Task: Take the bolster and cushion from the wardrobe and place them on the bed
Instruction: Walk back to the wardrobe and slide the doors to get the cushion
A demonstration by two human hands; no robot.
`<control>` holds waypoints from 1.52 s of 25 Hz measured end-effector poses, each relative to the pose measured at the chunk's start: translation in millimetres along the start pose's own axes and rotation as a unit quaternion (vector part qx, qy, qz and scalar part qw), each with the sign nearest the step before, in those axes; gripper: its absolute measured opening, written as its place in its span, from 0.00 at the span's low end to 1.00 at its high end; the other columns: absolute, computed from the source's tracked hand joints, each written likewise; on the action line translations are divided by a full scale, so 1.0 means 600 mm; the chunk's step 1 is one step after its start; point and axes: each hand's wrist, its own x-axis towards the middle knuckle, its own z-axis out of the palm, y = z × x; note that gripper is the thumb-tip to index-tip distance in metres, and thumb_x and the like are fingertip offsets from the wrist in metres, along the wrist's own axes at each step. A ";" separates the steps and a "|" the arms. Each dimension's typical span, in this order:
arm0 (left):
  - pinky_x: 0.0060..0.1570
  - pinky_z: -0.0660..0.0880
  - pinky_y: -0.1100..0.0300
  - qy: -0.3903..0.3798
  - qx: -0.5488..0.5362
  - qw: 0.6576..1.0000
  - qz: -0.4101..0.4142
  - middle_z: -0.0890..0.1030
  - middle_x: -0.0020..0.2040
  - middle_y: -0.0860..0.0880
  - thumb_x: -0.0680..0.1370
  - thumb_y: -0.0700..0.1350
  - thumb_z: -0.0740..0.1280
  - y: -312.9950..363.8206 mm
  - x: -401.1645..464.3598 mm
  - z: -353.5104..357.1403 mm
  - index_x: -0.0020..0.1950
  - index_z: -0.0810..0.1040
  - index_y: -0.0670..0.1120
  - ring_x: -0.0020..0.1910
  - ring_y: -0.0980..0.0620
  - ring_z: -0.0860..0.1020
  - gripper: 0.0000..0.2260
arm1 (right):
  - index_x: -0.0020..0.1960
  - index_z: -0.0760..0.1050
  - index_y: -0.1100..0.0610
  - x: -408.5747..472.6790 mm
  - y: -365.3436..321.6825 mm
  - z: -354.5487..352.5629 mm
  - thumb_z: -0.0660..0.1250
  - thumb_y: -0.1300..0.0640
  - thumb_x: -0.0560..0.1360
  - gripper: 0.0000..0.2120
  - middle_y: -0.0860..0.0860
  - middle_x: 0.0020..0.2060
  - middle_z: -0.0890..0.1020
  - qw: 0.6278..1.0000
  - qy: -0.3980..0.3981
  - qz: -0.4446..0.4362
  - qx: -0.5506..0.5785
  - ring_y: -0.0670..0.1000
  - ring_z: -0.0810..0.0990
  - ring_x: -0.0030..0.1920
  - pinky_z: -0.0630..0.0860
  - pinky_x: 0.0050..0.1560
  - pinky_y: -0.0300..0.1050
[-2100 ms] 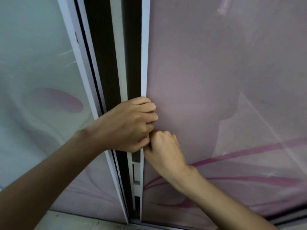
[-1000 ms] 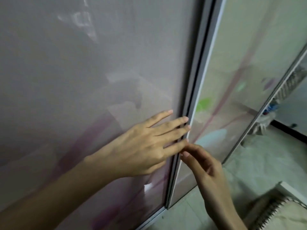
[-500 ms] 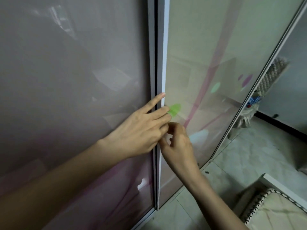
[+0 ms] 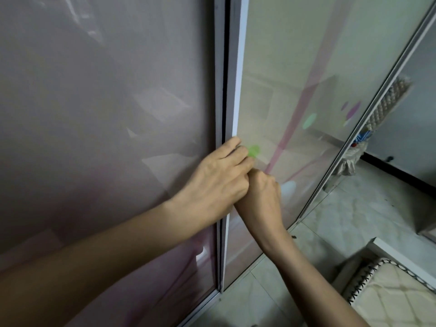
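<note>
Fingers of both hands, earlier extended, now curl around the wardrobe door [image 4: 295, 95] edge [image 4: 237, 90].

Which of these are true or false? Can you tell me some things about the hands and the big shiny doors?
1. Both hands are at the pale edge strip of the glossy sliding wardrobe door. True.
2. The left hand lies flat on the floor. False: it curls on the door edge.
3. A bolster is in the right hand. False: no bolster shows.
4. A quilted cream mattress shows at bottom right. True.
5. The wardrobe stands wide open. False: only a thin dark gap shows.
</note>
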 end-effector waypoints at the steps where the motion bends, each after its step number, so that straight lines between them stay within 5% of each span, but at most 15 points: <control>1: 0.67 0.65 0.49 -0.007 -0.004 1.000 -0.011 0.81 0.40 0.46 0.69 0.38 0.54 -0.001 -0.015 -0.006 0.38 0.83 0.42 0.47 0.43 0.79 0.17 | 0.37 0.76 0.64 -0.009 -0.013 0.003 0.57 0.59 0.69 0.11 0.65 0.31 0.81 1.000 0.006 -0.006 0.008 0.70 0.78 0.32 0.68 0.31 0.51; 6: 0.67 0.62 0.50 -0.037 -0.031 0.997 -0.056 0.82 0.41 0.43 0.67 0.37 0.57 -0.011 -0.112 -0.048 0.38 0.83 0.39 0.48 0.41 0.79 0.14 | 0.36 0.75 0.63 -0.063 -0.084 0.017 0.50 0.47 0.68 0.22 0.64 0.29 0.81 0.997 -0.010 -0.041 0.058 0.71 0.75 0.30 0.67 0.30 0.49; 11: 0.65 0.63 0.51 -0.024 -0.036 0.997 -0.057 0.82 0.39 0.43 0.68 0.37 0.59 -0.019 -0.217 -0.098 0.35 0.81 0.40 0.45 0.41 0.80 0.11 | 0.35 0.76 0.62 -0.126 -0.166 0.034 0.61 0.56 0.67 0.10 0.64 0.29 0.81 0.996 -0.045 -0.062 0.047 0.70 0.76 0.31 0.62 0.29 0.46; 18: 0.60 0.64 0.52 -0.008 -0.010 0.998 -0.068 0.80 0.35 0.44 0.69 0.38 0.63 -0.027 -0.354 -0.160 0.32 0.79 0.42 0.41 0.41 0.79 0.08 | 0.40 0.77 0.61 -0.210 -0.267 0.068 0.56 0.52 0.66 0.15 0.65 0.37 0.82 0.989 -0.083 -0.103 0.065 0.71 0.76 0.42 0.62 0.33 0.50; 28: 0.62 0.65 0.50 -0.033 0.025 0.995 -0.087 0.80 0.35 0.44 0.68 0.37 0.65 -0.039 -0.535 -0.242 0.31 0.78 0.42 0.38 0.41 0.79 0.06 | 0.36 0.76 0.63 -0.307 -0.412 0.096 0.59 0.52 0.64 0.14 0.66 0.33 0.81 0.971 -0.121 -0.185 0.094 0.71 0.78 0.35 0.67 0.28 0.50; 31: 0.62 0.66 0.50 -0.024 0.034 0.994 -0.099 0.79 0.35 0.44 0.69 0.37 0.64 -0.037 -0.572 -0.256 0.31 0.77 0.42 0.38 0.41 0.79 0.07 | 0.40 0.76 0.62 -0.326 -0.432 0.102 0.60 0.51 0.69 0.14 0.66 0.37 0.82 0.960 -0.154 -0.204 0.113 0.70 0.79 0.39 0.63 0.32 0.51; 38: 0.56 0.68 0.48 -0.021 0.086 0.986 -0.139 0.77 0.32 0.44 0.70 0.36 0.62 -0.023 -0.610 -0.279 0.30 0.76 0.42 0.34 0.42 0.79 0.09 | 0.44 0.77 0.60 -0.338 -0.458 0.097 0.64 0.52 0.75 0.11 0.62 0.44 0.84 0.937 -0.255 -0.198 0.136 0.68 0.78 0.49 0.71 0.39 0.54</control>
